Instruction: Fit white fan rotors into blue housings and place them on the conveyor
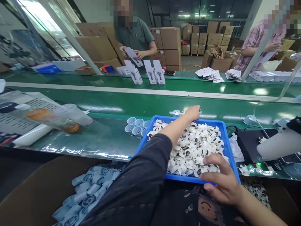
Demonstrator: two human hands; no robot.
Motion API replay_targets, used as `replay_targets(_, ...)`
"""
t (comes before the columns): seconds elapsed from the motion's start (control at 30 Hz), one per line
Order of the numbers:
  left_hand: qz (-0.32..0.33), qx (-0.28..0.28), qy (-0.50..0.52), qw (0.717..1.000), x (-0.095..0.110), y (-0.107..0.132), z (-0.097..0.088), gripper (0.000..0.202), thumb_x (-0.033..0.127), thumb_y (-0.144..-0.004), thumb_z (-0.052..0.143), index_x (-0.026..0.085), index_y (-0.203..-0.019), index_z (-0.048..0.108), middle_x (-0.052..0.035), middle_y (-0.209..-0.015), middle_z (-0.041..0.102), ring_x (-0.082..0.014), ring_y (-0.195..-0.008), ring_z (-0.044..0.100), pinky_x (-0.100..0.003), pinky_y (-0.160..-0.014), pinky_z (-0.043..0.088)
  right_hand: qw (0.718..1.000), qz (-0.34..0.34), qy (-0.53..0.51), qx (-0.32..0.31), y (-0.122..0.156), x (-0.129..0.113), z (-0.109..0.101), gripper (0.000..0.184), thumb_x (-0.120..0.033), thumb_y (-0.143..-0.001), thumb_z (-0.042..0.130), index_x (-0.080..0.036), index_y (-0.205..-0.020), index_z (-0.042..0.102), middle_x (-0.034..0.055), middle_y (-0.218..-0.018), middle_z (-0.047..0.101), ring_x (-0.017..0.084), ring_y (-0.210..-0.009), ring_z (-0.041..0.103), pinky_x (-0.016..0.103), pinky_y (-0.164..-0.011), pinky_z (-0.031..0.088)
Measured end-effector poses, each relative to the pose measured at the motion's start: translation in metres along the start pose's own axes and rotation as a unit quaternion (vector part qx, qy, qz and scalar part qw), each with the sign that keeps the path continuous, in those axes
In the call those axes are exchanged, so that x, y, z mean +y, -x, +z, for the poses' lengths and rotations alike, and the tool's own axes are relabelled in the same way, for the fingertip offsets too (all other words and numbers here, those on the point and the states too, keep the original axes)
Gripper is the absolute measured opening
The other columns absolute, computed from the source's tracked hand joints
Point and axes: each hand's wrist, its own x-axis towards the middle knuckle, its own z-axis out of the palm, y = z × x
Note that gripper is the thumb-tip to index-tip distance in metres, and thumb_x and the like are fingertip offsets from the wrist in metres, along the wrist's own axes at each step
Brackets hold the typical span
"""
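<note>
My left hand point(192, 113) reaches across the far rim of a blue tray point(150, 125), its fingers closed around a small light blue cup-shaped part point(200, 112) on the green belt. Another such cup point(176, 113) stands just left of that hand. White fan blades point(192, 144) with dark round hubs fill the tray in a loose heap. Over the tray's near right corner hovers my right hand point(223, 180), fingers curved and apart, with nothing visible between them.
Several light blue cups point(137, 127) stand left of the tray. A box of pale blue housings point(87, 191) sits below the bench. A bottle point(53, 121) lies at left; a white cylinder point(278, 144) is at right. Two people work beyond the belt near folded cartons point(151, 72).
</note>
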Motion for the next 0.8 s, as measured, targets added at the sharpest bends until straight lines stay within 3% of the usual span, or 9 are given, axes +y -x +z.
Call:
replay_targets(0.1,-0.002,-0.041,-0.008,0.999,-0.004,-0.017,0.002,0.037,0.037,-0.095,0.058,0.015,-0.124,0.057,-0.0105,-0.125,0.059,-0.0223,-0.107,0.062,-0.044,-0.091,0.054,0.999,0.028,0.032,-0.015,0.015,0.000,-0.015,0.021,-0.026,-0.098,0.046,-0.017,-0.098,0.065,0.0105,-0.113,0.052,0.020,-0.105,0.056,0.033,-0.088,0.049)
replay_targets(0.2,0.004,-0.047,-0.010,0.999,-0.024,-0.009,-0.020,0.043,0.039,-0.095,0.057,0.017,-0.131,0.053,-0.0119,-0.136,0.054,-0.0261,-0.118,0.057,-0.050,-0.099,0.049,0.996,0.076,0.048,-0.016,0.034,0.003,-0.031,0.018,-0.024,-0.094,0.051,-0.018,-0.098,0.068,0.0112,-0.112,0.054,0.020,-0.098,0.059,0.033,-0.082,0.053)
replay_targets(0.3,-0.029,-0.055,-0.029,0.998,-0.072,0.027,-0.049,0.043,0.035,-0.095,0.056,0.019,-0.135,0.052,-0.0108,-0.142,0.052,-0.0264,-0.127,0.053,-0.050,-0.106,0.044,0.992,0.114,0.059,0.002,0.048,0.009,-0.041,0.017,-0.023,-0.093,0.052,-0.019,-0.095,0.069,0.0111,-0.110,0.055,0.019,-0.090,0.062,0.033,-0.075,0.055)
replay_targets(0.37,-0.109,-0.065,-0.061,0.990,-0.115,0.061,-0.059,0.038,0.029,-0.094,0.053,0.019,-0.130,0.060,-0.0113,-0.137,0.058,-0.0293,-0.126,0.055,-0.048,-0.105,0.044,0.991,0.121,0.055,0.011,0.050,0.013,-0.042,0.017,-0.022,-0.093,0.052,-0.019,-0.093,0.068,0.0108,-0.109,0.056,0.019,-0.089,0.063,0.031,-0.073,0.055)
replay_targets(0.43,-0.187,-0.083,-0.092,0.975,-0.155,0.092,-0.057,0.047,0.028,-0.088,0.054,0.019,-0.134,0.058,-0.0141,-0.141,0.056,-0.0360,-0.129,0.052,-0.052,-0.106,0.042,0.993,0.110,0.035,0.017,0.047,0.015,-0.039,0.017,-0.021,-0.094,0.051,-0.019,-0.093,0.068,0.0102,-0.108,0.056,0.018,-0.089,0.062,0.030,-0.074,0.055)
replay_targets(0.53,-0.227,-0.132,-0.106,0.959,-0.197,0.117,-0.038,0.059,0.034,-0.084,0.054,0.030,-0.142,0.049,-0.0067,-0.149,0.049,-0.0353,-0.142,0.037,-0.058,-0.114,0.028,0.998,0.067,0.002,-0.001,0.033,0.017,-0.032,0.017,-0.021,-0.094,0.051,-0.018,-0.096,0.068,0.0098,-0.108,0.055,0.017,-0.091,0.061,0.029,-0.077,0.055)
replay_targets(0.7,-0.219,-0.179,-0.112,0.953,-0.219,0.121,-0.018,0.062,0.039,-0.078,0.056,0.037,-0.140,0.050,-0.0014,-0.149,0.049,-0.0319,-0.149,0.024,-0.063,-0.117,0.012,1.000,0.001,-0.010,-0.003,0.025,0.016,-0.034,0.019,-0.021,-0.095,0.050,-0.016,-0.097,0.068,0.0105,-0.108,0.055,0.020,-0.097,0.061,0.037,-0.083,0.055)
replay_targets(0.8,-0.211,-0.170,-0.129,0.954,-0.221,0.123,-0.021,0.057,0.039,-0.078,0.055,0.039,-0.135,0.055,-0.0003,-0.146,0.053,-0.0321,-0.149,0.024,-0.066,-0.116,0.006,0.994,-0.010,0.041,0.102,0.045,0.021,-0.046,0.019,-0.019,-0.089,0.056,-0.021,-0.102,0.070,0.0085,-0.107,0.055,0.022,-0.093,0.062,0.041,-0.077,0.056)
